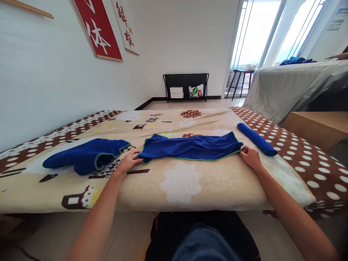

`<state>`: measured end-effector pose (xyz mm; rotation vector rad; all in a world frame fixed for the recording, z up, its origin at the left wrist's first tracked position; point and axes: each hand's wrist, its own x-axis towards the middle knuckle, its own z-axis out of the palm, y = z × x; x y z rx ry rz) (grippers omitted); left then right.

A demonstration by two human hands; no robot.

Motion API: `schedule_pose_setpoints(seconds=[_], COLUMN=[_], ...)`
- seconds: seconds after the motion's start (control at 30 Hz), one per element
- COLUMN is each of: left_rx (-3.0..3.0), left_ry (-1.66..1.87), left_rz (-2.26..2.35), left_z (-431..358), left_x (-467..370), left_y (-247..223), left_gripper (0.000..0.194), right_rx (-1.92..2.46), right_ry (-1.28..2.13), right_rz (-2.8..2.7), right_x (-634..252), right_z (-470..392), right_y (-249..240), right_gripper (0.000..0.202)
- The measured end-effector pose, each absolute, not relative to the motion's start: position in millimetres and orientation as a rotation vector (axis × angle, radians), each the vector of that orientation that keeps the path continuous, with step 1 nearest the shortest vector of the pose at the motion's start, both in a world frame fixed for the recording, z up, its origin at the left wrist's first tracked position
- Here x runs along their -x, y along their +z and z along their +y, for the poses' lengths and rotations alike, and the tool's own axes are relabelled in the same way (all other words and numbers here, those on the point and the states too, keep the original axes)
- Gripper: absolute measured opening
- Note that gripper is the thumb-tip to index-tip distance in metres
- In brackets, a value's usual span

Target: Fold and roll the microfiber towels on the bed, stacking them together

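A blue cloth with green edging (190,148) lies stretched sideways on the patterned blanket (212,181), its surface wrinkled. My left hand (129,161) pinches its near left corner. At the opposite end, my right hand (250,156) grips the right corner between thumb and fingers. Left of my left hand rests a crumpled blue cloth (87,154), also green-edged. A rolled blue cloth (257,139) lies at a slant beyond my right hand, not touching it.
A black rack (186,87) with white boxes stands by the far wall. At the right are a cardboard box (315,130), a covered table (293,83) with blue cloth (296,61), and another person's hand (338,57). A black stool (240,81) stands near the window.
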<state>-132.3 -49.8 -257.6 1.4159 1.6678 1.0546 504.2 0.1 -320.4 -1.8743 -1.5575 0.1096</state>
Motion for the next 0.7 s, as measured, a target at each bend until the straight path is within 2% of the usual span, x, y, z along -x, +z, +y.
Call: schedule_pose_setpoints(seconds=[0.23, 0.43, 0.7], left_rx=[-1.367, -1.377, -1.225], left_ry=[1.149, 1.037, 1.107], left_rz=[1.57, 1.57, 1.542], left_z=[-87, -122, -160], left_x=[149, 161, 172], left_y=[-260, -248, -231], left_gripper=[0.081, 0.074, 0.062], right_rx=[1.836, 1.807, 1.704], right_ry=[0.006, -0.032, -0.224], right_rz=[-1.413, -1.494, -1.547], right_x=[-531, -565, -576], right_z=[-59, -111, -151], right_y=[-321, -329, -328], right_gripper=[0.032, 0.029, 0.021])
